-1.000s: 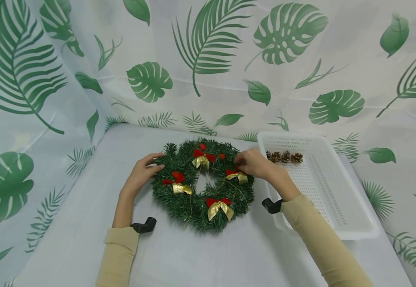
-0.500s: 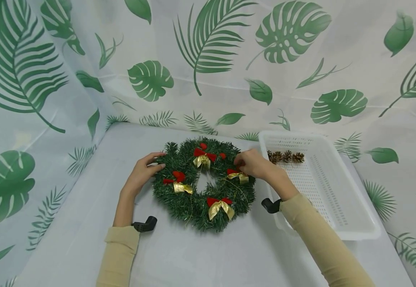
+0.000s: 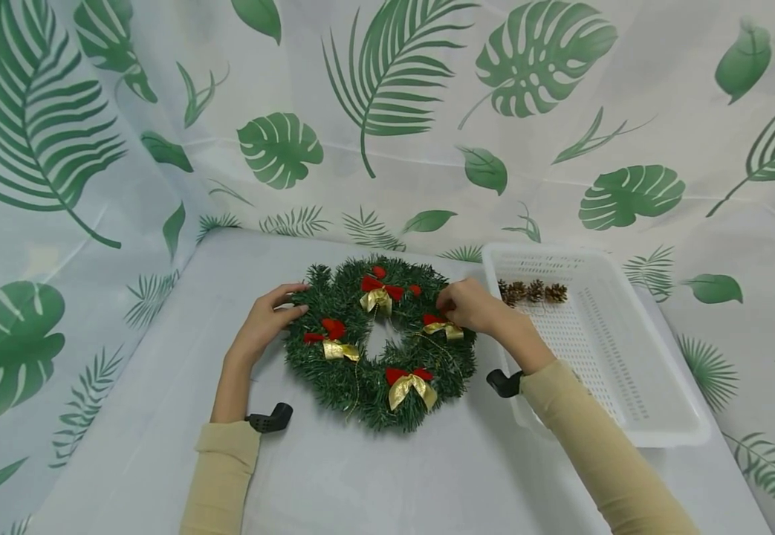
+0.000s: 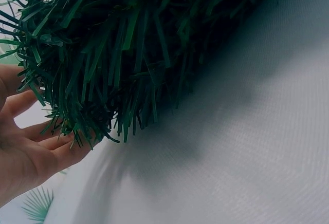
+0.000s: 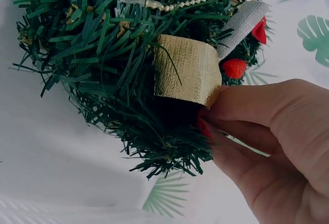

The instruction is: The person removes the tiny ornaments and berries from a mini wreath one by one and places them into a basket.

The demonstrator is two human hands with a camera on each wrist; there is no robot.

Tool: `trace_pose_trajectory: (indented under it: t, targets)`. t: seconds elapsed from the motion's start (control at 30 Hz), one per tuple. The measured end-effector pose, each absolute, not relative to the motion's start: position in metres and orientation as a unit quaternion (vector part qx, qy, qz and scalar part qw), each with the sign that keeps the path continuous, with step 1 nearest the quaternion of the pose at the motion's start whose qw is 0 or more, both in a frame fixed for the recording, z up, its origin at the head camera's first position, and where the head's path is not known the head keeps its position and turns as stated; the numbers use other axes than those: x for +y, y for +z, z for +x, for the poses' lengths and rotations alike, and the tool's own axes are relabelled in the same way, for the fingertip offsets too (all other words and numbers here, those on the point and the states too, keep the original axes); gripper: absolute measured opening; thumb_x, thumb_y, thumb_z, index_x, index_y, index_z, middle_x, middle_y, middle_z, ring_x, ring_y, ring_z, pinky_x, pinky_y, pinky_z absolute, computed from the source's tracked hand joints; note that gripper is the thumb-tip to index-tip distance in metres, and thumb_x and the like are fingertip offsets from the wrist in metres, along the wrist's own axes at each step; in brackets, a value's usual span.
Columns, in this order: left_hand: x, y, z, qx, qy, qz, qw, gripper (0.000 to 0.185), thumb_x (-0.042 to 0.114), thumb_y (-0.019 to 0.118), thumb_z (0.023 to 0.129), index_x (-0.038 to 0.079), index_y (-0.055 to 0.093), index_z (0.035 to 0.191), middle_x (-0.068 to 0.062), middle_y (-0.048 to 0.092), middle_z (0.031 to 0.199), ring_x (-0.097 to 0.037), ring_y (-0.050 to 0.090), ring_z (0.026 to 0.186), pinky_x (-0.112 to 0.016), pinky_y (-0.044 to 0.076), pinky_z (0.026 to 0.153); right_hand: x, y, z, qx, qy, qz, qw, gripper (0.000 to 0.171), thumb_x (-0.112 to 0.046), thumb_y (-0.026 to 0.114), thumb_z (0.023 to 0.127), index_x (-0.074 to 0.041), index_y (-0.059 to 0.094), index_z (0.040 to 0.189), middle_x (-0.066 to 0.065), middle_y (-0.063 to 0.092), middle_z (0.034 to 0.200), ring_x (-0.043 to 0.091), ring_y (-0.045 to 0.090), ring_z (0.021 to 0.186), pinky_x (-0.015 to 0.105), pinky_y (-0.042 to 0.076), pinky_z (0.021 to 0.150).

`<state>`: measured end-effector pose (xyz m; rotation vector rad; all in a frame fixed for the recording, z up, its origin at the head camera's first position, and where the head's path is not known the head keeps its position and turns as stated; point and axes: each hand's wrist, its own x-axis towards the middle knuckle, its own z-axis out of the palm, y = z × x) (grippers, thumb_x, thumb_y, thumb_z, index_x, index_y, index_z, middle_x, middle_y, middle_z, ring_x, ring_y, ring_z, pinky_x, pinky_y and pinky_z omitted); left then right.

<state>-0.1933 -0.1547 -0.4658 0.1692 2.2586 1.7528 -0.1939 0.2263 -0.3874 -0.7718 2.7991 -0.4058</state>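
Note:
A green tinsel wreath (image 3: 313, 375) lies on the white table, decorated with red-and-gold bows and small red ornaments. My left hand (image 3: 261, 323) holds its left edge, thumb and fingers spread around the greenery; the left wrist view has the fingers (image 4: 38, 154) tucked against the underside, some tips hidden by the tinsel. On the wreath's right side, my right hand (image 3: 474, 306) pinches a bow (image 3: 449, 330) at its red part. Seen from the right wrist, the bow's gold loop (image 5: 185, 72) stands beside the thumb and forefinger. The other bows (image 3: 409, 388) sit around the ring.
A white perforated plastic basket (image 3: 654, 371) stands to the right, close beside the right forearm. Several pine cones (image 3: 534, 292) lie at its far left end. A leaf-printed curtain (image 3: 420, 178) rises behind the table and along its left side.
The view shifts very slightly. Both hands keep their places on the wreath, and the right hand stays at the same bow.

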Motion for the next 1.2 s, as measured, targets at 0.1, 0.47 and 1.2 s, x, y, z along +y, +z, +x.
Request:
trace_pose_trajectory:
  t: [0.1, 0.47, 1.2]
  targets:
    - [-0.155, -0.466, -0.193, 0.780, 0.607, 0.059, 0.139, 0.052, 0.022, 0.062, 0.105, 0.016, 0.048, 0.155, -0.021, 0.036, 0.162, -0.041, 0.049, 0.139, -0.043, 0.051, 0.090, 0.227, -0.388, -0.194, 0.949, -0.138, -0.263, 0.107, 0.022, 0.011, 0.063, 0.090, 0.007, 0.076, 0.107, 0.025, 0.075, 0.107, 0.038, 0.072, 0.095, 0.044, 0.060, 0.081]
    - [-0.154, -0.463, -0.192, 0.780, 0.607, 0.057, 0.139, 0.050, 0.024, 0.064, 0.104, 0.019, 0.052, 0.152, -0.018, 0.038, 0.161, -0.039, 0.051, 0.138, -0.046, 0.049, 0.094, 0.231, -0.384, -0.194, 0.946, -0.137, -0.280, 0.089, 0.021, 0.012, 0.064, 0.087, 0.006, 0.078, 0.101, 0.022, 0.076, 0.102, 0.033, 0.073, 0.086, 0.042, 0.059, 0.076]
    - [-0.152, -0.463, -0.191, 0.782, 0.605, 0.056, 0.140, 0.053, 0.024, 0.062, 0.105, 0.018, 0.048, 0.155, -0.021, 0.034, 0.164, -0.041, 0.047, 0.141, -0.045, 0.050, 0.093, 0.234, -0.368, -0.187, 0.949, -0.151, -0.271, 0.062, 0.018, 0.013, 0.068, 0.087, 0.007, 0.079, 0.100, 0.024, 0.076, 0.105, 0.037, 0.074, 0.092, 0.041, 0.060, 0.074]
